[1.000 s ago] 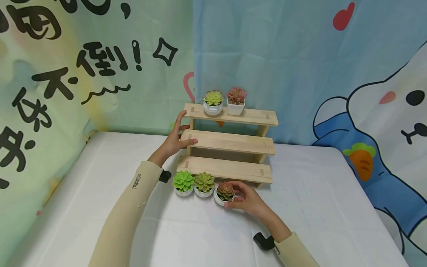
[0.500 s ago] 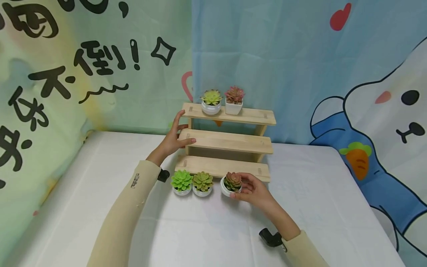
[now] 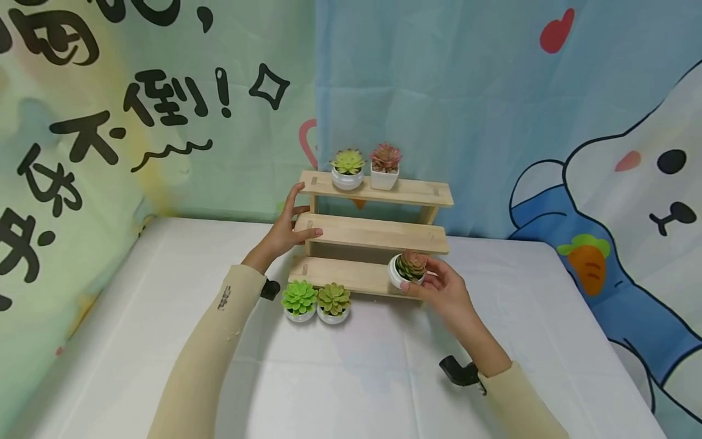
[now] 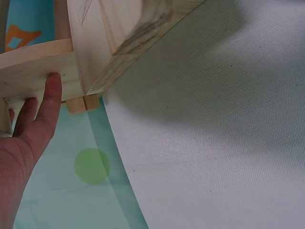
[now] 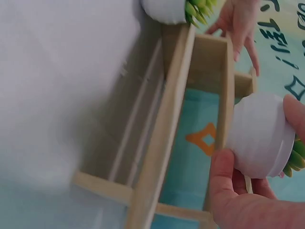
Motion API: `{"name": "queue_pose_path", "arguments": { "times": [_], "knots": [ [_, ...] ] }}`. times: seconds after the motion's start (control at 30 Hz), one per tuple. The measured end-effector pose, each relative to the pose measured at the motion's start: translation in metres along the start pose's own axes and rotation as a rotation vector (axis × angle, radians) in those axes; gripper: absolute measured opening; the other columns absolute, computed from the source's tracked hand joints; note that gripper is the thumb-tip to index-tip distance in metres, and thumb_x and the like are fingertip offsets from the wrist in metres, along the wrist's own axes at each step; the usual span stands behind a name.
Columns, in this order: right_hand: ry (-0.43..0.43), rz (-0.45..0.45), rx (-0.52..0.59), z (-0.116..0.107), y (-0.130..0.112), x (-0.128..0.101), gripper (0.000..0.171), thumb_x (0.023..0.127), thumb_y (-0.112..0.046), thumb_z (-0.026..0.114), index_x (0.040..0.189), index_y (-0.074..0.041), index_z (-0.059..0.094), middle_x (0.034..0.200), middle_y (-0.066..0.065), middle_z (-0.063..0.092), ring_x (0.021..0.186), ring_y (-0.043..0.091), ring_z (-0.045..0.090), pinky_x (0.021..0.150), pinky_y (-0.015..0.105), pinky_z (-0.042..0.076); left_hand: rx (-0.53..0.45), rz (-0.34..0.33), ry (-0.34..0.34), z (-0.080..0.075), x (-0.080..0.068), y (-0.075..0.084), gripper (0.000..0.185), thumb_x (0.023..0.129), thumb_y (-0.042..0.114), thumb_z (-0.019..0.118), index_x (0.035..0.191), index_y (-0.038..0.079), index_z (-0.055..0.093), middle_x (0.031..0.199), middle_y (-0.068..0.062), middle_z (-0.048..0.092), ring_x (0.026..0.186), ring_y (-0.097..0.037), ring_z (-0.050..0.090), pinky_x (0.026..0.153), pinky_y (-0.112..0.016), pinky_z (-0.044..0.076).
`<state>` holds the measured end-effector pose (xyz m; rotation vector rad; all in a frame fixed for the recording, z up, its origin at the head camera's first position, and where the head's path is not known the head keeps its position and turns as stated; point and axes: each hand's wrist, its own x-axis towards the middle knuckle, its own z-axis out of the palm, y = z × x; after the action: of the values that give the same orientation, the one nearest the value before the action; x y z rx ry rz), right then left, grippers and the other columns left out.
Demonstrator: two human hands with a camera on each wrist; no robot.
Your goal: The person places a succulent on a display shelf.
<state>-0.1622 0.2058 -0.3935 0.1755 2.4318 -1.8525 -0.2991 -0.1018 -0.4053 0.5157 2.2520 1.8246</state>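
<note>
Lifted succulent pot (image 3: 408,271), 2 pots (image 3: 317,303) left behind.

right hand (image 5: 243,200) grips white pot (image 5: 259,136) | beside wooden shelf (image 5: 167,133)

Pale unfinished wood on three-tier shelf (image 3: 378,235). White ribbed pot (image 5: 259,136), reddish-green rosette. At 8 o'clock, bright green succulent (image 3: 299,297), olive succulent (image 3: 333,299). White tablecloth (image 3: 164,292). Cream sleeve (image 3: 208,360).
</note>
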Motion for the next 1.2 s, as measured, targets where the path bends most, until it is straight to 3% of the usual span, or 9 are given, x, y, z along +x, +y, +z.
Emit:
{"name": "queue_pose_path", "arguments": {
  "times": [0.23,0.4,0.6,0.8,1.03,1.2],
  "knots": [
    [0.045,-0.038,0.120,-0.015,-0.019,0.010,0.068,0.090,-0.009,0.071,0.146,0.002,0.035,0.122,-0.001,0.049,0.096,0.001,0.055,0.081,0.011,0.049,-0.009,-0.002,-0.003,0.001,-0.001,-0.003,0.097,0.093,0.012,0.068,0.155,0.042,0.000,0.156,-0.019,0.022,0.134,-0.049,0.036,0.087,-0.063,0.048],
    [0.065,-0.089,0.121,-0.023,-0.035,0.021,0.069,0.090,-0.010,0.071,0.147,0.004,0.034,0.118,-0.007,0.049,0.095,0.002,0.054,0.080,0.011,0.048,-0.003,-0.003,-0.005,0.001,-0.002,-0.002,0.096,0.093,0.013,0.068,0.154,0.043,0.000,0.156,-0.019,0.022,0.133,-0.049,0.037,0.087,-0.062,0.049],
    [0.072,-0.087,0.041,-0.031,-0.056,0.038,0.077,0.089,-0.023,0.075,0.150,-0.003,0.033,0.128,-0.003,0.047,0.103,0.004,0.051,0.082,0.010,0.046,0.001,0.001,-0.002,-0.001,-0.001,-0.001,0.096,0.093,0.012,0.069,0.154,0.042,0.001,0.156,-0.019,0.023,0.132,-0.049,0.038,0.086,-0.062,0.049],
    [0.106,-0.122,0.040,-0.039,-0.074,0.060,0.077,0.089,-0.024,0.074,0.151,-0.007,0.033,0.137,0.004,0.044,0.105,0.003,0.050,0.084,0.011,0.044,0.009,0.020,-0.009,0.000,0.003,-0.001,0.096,0.093,0.013,0.069,0.154,0.042,0.001,0.155,-0.020,0.024,0.133,-0.049,0.037,0.085,-0.062,0.050],
    [0.133,-0.118,-0.056,-0.040,-0.083,0.090,0.081,0.087,-0.035,0.074,0.153,-0.012,0.032,0.149,0.011,0.038,0.111,0.008,0.048,0.096,0.028,0.043,0.016,0.006,-0.008,0.000,0.002,0.000,0.096,0.093,0.013,0.069,0.154,0.042,0.001,0.155,-0.019,0.025,0.133,-0.047,0.039,0.084,-0.061,0.051],
    [0.139,-0.098,-0.050,-0.038,-0.089,0.108,0.082,0.088,-0.037,0.074,0.153,-0.010,0.031,0.150,0.011,0.036,0.120,0.016,0.042,0.102,0.036,0.039,0.020,0.011,-0.003,-0.003,0.001,0.000,0.096,0.093,0.014,0.069,0.154,0.043,0.000,0.155,-0.020,0.025,0.130,-0.048,0.042,0.084,-0.060,0.051]
  ]
}}
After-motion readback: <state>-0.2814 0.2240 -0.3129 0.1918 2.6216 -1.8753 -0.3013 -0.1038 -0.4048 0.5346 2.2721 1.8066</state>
